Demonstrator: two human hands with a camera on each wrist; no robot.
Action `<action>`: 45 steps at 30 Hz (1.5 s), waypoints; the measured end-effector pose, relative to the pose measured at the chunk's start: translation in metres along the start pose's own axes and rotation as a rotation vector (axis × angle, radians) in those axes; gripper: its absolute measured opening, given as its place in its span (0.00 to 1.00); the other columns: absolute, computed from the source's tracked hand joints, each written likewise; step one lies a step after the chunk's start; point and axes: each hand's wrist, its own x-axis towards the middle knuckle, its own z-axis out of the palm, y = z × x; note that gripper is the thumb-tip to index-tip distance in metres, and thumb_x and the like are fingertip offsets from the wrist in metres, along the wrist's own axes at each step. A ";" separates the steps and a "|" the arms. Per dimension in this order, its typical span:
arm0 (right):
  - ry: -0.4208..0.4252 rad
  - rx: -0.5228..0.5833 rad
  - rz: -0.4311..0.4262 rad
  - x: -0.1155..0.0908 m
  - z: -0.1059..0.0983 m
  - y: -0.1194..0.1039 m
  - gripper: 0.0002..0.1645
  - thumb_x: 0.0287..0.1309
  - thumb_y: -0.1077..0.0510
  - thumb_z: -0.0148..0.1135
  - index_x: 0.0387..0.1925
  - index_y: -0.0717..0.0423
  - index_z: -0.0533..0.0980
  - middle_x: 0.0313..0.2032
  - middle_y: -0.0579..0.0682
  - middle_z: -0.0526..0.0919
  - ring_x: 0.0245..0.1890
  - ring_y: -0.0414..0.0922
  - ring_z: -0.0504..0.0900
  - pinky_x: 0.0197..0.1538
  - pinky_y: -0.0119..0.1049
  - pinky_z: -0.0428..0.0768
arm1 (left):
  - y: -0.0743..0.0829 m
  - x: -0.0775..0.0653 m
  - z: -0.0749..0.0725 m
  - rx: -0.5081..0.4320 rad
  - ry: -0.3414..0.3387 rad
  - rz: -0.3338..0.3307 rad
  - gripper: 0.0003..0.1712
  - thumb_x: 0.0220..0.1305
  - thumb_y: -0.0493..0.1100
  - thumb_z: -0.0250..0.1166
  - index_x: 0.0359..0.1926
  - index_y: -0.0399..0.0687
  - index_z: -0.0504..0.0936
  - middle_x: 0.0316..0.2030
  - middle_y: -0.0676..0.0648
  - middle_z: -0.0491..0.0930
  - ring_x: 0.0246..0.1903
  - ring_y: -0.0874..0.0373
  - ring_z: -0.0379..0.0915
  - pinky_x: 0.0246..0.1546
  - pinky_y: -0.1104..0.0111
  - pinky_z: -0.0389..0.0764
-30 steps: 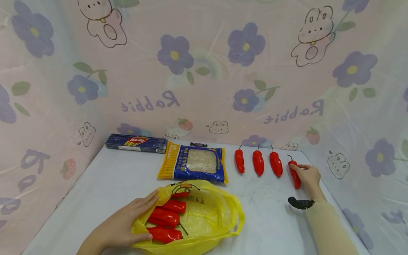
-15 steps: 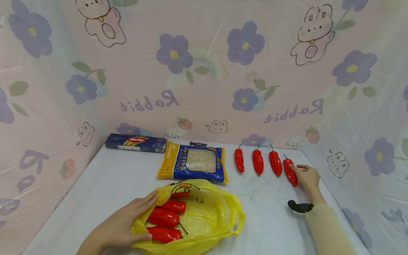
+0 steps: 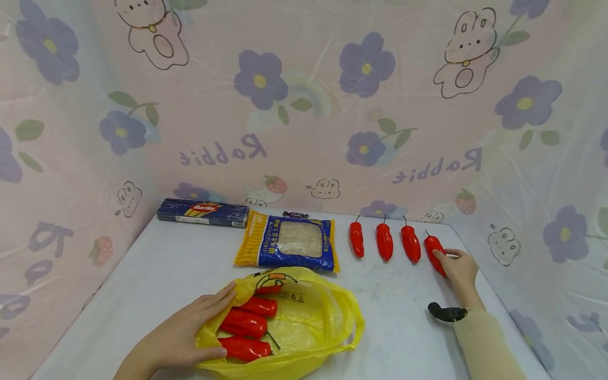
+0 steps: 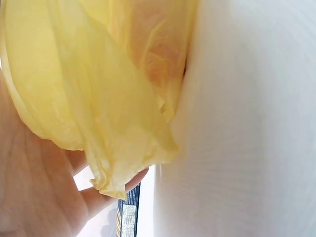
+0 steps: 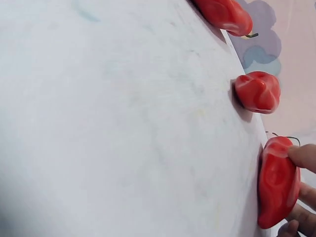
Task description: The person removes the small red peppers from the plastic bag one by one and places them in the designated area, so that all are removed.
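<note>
In the head view, my left hand (image 3: 182, 327) holds the left rim of a yellow plastic bag (image 3: 328, 316) with its mouth open toward me. Several red peppers (image 3: 244, 323) lie inside the bag, some partly covered. In the left wrist view the yellow film hides part of the fingers. At the far right of the table, my right hand (image 3: 458, 269) pinches a red pepper (image 3: 434, 250) between thumb and fingers; the right wrist view has this pepper (image 5: 277, 180) low against the surface. To its left, three more red peppers (image 3: 410, 244) lie in a row.
Behind the yellow bag lies a blue and yellow pasta packet (image 3: 290, 241). A dark blue Barilla spaghetti box (image 3: 204, 212) is at the back left, and a small dark wrapped candy (image 3: 295, 215) lies behind the packet. Patterned curtains (image 3: 304, 105) surround the white table (image 3: 389, 322).
The pepper in my right hand moved slightly left toward the row, then a little back to the right. My left hand and the bag stay as they were.
</note>
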 end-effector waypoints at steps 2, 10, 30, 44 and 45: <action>0.009 0.010 0.012 0.004 0.000 -0.001 0.42 0.73 0.38 0.59 0.68 0.70 0.72 0.62 0.72 0.76 0.58 0.64 0.73 0.33 0.28 0.72 | 0.000 0.000 0.000 -0.005 -0.004 0.004 0.55 0.58 0.77 0.67 0.81 0.59 0.67 0.82 0.57 0.60 0.66 0.54 0.73 0.55 0.51 0.87; 0.037 0.041 0.033 0.011 0.002 -0.009 0.42 0.76 0.38 0.56 0.70 0.71 0.70 0.65 0.73 0.73 0.63 0.65 0.69 0.47 0.39 0.79 | 0.000 0.000 0.004 -0.035 -0.031 -0.019 0.56 0.58 0.77 0.66 0.81 0.59 0.66 0.82 0.56 0.59 0.66 0.53 0.73 0.53 0.53 0.88; 0.067 0.032 0.044 0.010 0.007 -0.004 0.40 0.75 0.41 0.58 0.68 0.72 0.70 0.62 0.74 0.76 0.63 0.66 0.70 0.53 0.50 0.81 | 0.005 0.000 -0.002 -0.050 -0.067 -0.053 0.57 0.57 0.79 0.65 0.81 0.59 0.66 0.82 0.55 0.60 0.66 0.51 0.72 0.51 0.54 0.89; 0.109 0.142 0.041 -0.007 -0.003 -0.016 0.44 0.74 0.39 0.58 0.76 0.66 0.64 0.66 0.71 0.72 0.63 0.64 0.70 0.26 0.19 0.67 | 0.004 0.000 -0.004 -0.053 -0.051 -0.026 0.57 0.58 0.78 0.66 0.81 0.58 0.66 0.82 0.55 0.59 0.66 0.51 0.72 0.53 0.52 0.88; 0.112 0.145 0.025 -0.011 -0.003 -0.019 0.44 0.74 0.39 0.58 0.76 0.66 0.64 0.66 0.71 0.73 0.64 0.64 0.70 0.26 0.18 0.66 | 0.004 0.000 -0.005 -0.050 -0.050 -0.026 0.56 0.58 0.78 0.66 0.81 0.58 0.66 0.82 0.55 0.59 0.66 0.51 0.72 0.53 0.52 0.88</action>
